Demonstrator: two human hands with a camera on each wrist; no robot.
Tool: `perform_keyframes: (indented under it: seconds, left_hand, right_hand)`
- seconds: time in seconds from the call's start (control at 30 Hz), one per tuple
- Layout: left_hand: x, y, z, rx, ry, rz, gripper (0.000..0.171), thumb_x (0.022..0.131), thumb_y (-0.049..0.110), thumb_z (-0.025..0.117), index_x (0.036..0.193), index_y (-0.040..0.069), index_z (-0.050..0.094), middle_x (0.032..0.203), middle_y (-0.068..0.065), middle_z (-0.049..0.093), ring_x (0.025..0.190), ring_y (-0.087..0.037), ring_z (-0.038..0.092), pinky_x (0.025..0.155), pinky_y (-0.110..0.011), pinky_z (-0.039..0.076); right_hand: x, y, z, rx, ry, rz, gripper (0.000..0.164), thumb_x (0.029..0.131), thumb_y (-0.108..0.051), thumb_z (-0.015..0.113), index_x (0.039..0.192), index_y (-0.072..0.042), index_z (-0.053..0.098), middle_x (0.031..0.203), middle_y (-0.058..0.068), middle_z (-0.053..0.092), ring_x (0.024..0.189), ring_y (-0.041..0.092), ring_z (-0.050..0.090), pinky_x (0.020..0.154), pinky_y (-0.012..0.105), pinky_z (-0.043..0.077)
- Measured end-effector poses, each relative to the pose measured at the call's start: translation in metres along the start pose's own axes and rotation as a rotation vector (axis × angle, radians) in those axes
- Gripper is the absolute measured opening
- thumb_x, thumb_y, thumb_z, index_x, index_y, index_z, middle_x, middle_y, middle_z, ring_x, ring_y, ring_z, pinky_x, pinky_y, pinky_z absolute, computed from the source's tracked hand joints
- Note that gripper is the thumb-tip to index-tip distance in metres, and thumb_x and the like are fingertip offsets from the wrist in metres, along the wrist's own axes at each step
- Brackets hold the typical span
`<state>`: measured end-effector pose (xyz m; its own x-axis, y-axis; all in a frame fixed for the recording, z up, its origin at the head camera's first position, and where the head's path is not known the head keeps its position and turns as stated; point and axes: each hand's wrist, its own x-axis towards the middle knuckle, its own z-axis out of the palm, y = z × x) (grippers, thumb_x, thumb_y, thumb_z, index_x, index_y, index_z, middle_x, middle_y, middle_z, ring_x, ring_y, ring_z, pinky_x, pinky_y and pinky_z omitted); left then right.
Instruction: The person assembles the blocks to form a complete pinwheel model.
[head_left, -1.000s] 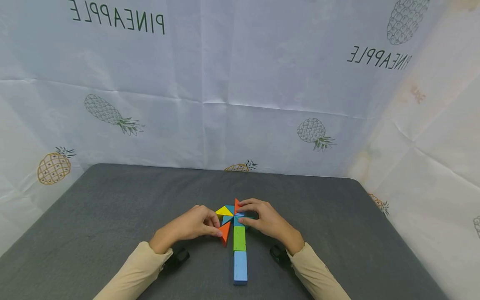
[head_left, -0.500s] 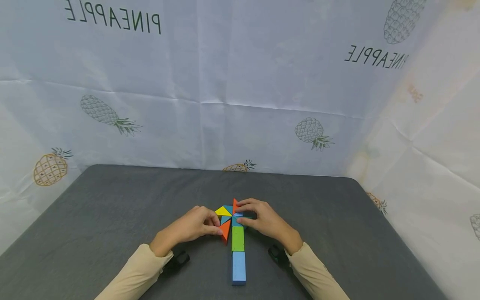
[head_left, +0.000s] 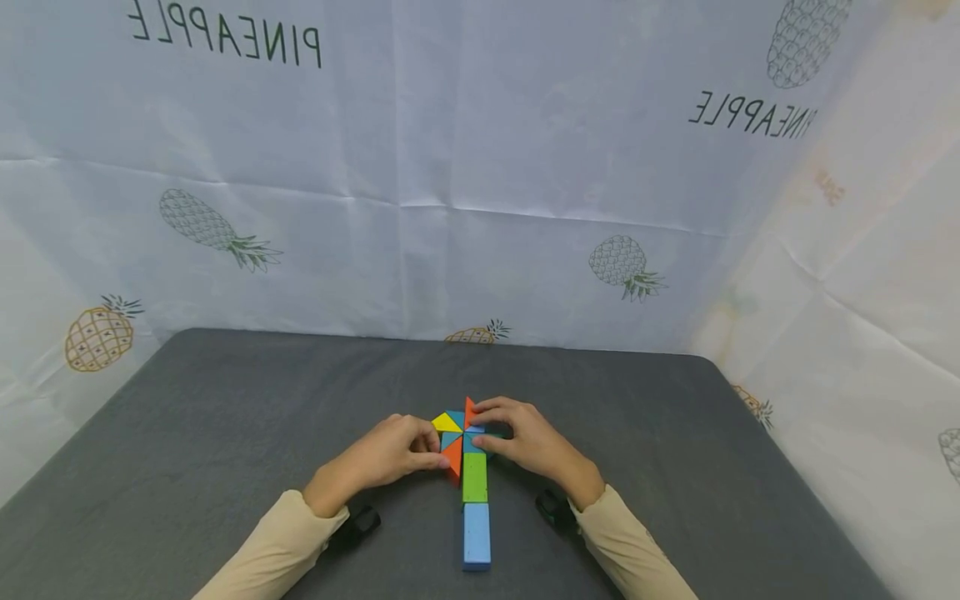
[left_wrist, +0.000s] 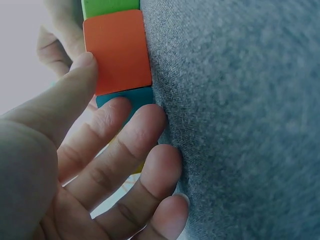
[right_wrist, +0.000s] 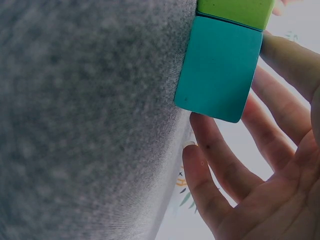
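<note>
Triangular blocks form a pinwheel on the grey table (head_left: 622, 450), above a green block (head_left: 474, 477) and a light blue block (head_left: 476, 537) laid end to end. My left hand (head_left: 396, 450) pinches the lower-left orange triangular block (head_left: 453, 455); its thumb lies on the orange edge in the left wrist view, the index fingertip overlapping a blue block (left_wrist: 140, 98). Spread over the pinwheel's right side, my right hand (head_left: 528, 437) has its index finger at the top orange triangle (head_left: 469, 410) and its thumb on blue. The right wrist view shows a teal block (right_wrist: 220, 70) beside its fingers.
A yellow triangular block (head_left: 446, 422) sits at the pinwheel's left. Behind the table hangs a pale cloth (head_left: 510, 167) printed with pineapples. Black wrist devices (head_left: 365, 521) show by both sleeves.
My left hand has slid the orange triangular block right and slightly up, closing its gap to the pinwheel. The right hand stays nearly still; the head view has shifted slightly.
</note>
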<state>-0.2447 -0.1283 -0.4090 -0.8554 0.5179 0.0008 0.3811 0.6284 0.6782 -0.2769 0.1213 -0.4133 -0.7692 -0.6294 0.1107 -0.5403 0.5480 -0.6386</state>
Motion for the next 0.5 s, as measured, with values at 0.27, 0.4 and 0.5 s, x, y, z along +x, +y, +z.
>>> perform_keyframes:
  seconds: [0.27,0.4,0.5]
  left_hand:
    - [0.0001,-0.0017,0.0016,-0.01,-0.007,0.025,0.018,0.09,0.03,0.072,0.083,0.014,0.07,0.069,0.007,0.065,0.058,-0.003,0.049,0.055,-0.02,0.04]
    - [0.0,-0.003,0.0021,-0.011,-0.005,0.028,0.019,0.09,0.03,0.072,0.082,0.014,0.07,0.068,0.009,0.062,0.056,-0.002,0.046,0.054,-0.019,0.039]
    - [-0.0001,-0.0033,0.0023,-0.009,0.002,0.03,0.02,0.09,0.031,0.072,0.081,0.014,0.069,0.067,0.01,0.058,0.055,-0.002,0.044,0.053,-0.019,0.037]
  right_hand:
    - [-0.0008,0.0,-0.0002,-0.002,0.001,-0.003,0.033,0.095,-0.027,0.068,0.124,-0.011,0.07,0.138,0.008,0.059,0.129,0.028,0.056,0.101,0.048,0.049]
    - [-0.0009,-0.0004,0.0002,-0.002,-0.001,-0.009,0.033,0.095,-0.026,0.068,0.123,-0.011,0.07,0.138,0.009,0.06,0.128,0.028,0.056,0.101,0.047,0.049]
    - [-0.0005,-0.0012,0.0002,0.0,0.001,-0.011,0.032,0.095,-0.026,0.068,0.123,-0.011,0.07,0.138,0.009,0.06,0.128,0.029,0.056,0.1,0.047,0.05]
